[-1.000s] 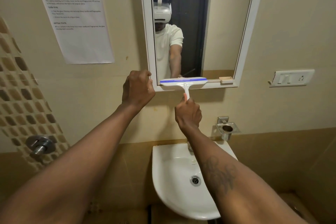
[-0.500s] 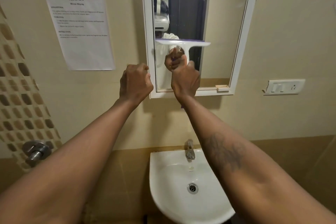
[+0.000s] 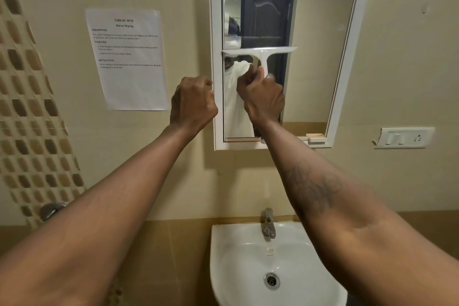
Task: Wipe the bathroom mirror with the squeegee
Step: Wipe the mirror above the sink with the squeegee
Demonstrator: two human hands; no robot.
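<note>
While the right hand [image 3: 264, 99] is closed firmly round the lower stem of the squeegee [image 3: 259, 53], the white blade lies level just above its knuckles. It spans the left half of the mirror [image 3: 320, 57], with its left tip at the inner edge of the frame [image 3: 215, 32]. The left hand [image 3: 192, 104], just to the left of the right one, is curled into a fist against the frame's left upright. Its fingers are hidden, so I cannot tell whether they hook the edge or merely press on it.

The step in hand looks like a vertical pass over the left strip of glass. To do it well, the blade should stay level and bear evenly along its whole length. The handle should be tipped a little off the glass so the edge drags rather than skips. Pressure should be steady, with the left hand bracing the frame against it. The glass to the right of the right hand, out to the far upright, probably needs its own pass, overlapping this one slightly so no streak is left between them.

Below both forearms are the tap [image 3: 268, 225] and the sink [image 3: 223, 251], placed to catch drips. A paper notice [image 3: 129, 77] hangs on the wall to the left of the left hand.
</note>
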